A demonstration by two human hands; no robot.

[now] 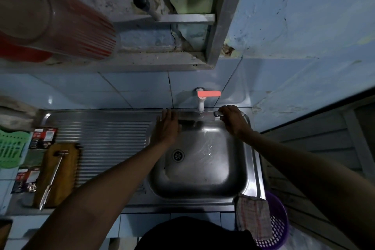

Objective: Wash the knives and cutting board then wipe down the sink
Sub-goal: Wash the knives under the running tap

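Splashing is risked if the tap [200, 99] is opened hard while the left hand [167, 126] is laid flat and open on the sink [241, 186] rim and the right hand [233, 119] is curled over a small metal object [216, 113] at the far right corner.

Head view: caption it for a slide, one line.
Both hands at the steel sink back rim: left hand flat, right hand by the tap; cutting board waits on the drainboard.
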